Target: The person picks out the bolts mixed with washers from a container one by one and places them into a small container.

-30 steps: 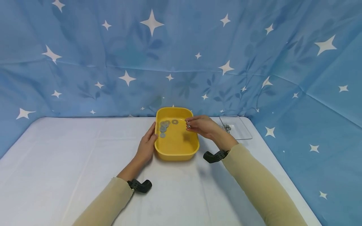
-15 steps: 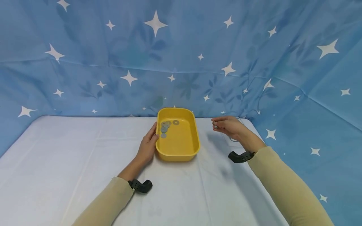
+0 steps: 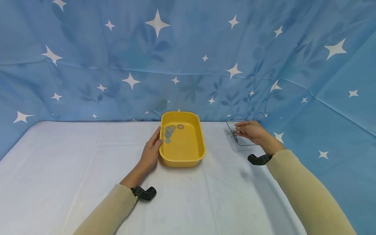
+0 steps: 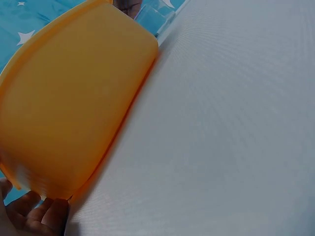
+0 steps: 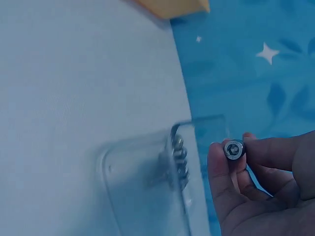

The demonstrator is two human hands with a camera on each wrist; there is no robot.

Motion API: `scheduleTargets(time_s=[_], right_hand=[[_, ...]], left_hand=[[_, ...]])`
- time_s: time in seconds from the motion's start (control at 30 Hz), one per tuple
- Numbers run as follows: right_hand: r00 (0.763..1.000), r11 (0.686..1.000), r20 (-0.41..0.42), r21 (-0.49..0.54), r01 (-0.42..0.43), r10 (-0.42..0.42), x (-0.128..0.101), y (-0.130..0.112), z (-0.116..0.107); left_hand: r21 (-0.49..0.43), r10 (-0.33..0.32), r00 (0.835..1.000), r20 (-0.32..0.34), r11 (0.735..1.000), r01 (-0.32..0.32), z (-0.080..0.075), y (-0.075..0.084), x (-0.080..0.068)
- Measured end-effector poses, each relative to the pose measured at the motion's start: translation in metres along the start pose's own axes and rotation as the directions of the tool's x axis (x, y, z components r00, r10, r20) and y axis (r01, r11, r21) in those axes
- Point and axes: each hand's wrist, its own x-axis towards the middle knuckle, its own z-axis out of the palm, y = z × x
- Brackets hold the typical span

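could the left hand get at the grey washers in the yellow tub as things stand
Probably yes. The left hand rests against the outer left wall of the open yellow plastic tub, and the flat grey metal washers lie just inside that wall, uncovered. The right hand, pinching a small bolt, is well clear.

The yellow tub (image 4: 69, 103) fills the left half of the view, its smooth outer wall standing on the white tablecloth (image 4: 231, 128). Fingertips of the left hand (image 4: 34, 216) show at the bottom left corner, against the tub's near end (the grip itself is out of sight). A clear plastic tray (image 4: 155, 17) peeks out beyond the tub's far end, before a blue starred backdrop (image 4: 19, 22).
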Motion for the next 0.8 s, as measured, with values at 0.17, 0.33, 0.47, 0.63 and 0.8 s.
scheduleTargets(time_s=[0.17, 0.33, 0.47, 0.63, 0.8], right_hand=[[0.998, 0.999, -0.043, -0.025, -0.046, 0.045, 0.000, 0.012, -0.011], [0.998, 0.994, -0.058, -0.098, -0.042, 0.037, 0.007, 0.023, -0.014], [0.999, 0.984, -0.046, -0.174, -0.031, 0.024, 0.013, 0.028, -0.011], [0.994, 0.964, -0.099, -0.256, -0.073, 0.049, 0.015, 0.030, -0.006], [0.985, 0.935, -0.158, -0.335, -0.115, 0.065, 0.016, 0.029, -0.003]], left_hand=[[0.004, 0.003, 1.000, 0.004, 1.000, -0.003, -0.001, 0.002, 0.000], [0.008, 0.013, 1.000, 0.004, 1.000, -0.013, -0.002, -0.001, 0.001], [-0.002, 0.012, 1.000, 0.009, 1.000, -0.012, -0.002, -0.005, 0.001], [-0.012, 0.017, 1.000, 0.021, 1.000, -0.017, 0.000, -0.006, 0.000], [-0.012, 0.012, 1.000, 0.015, 1.000, -0.012, 0.002, -0.003, 0.000]])
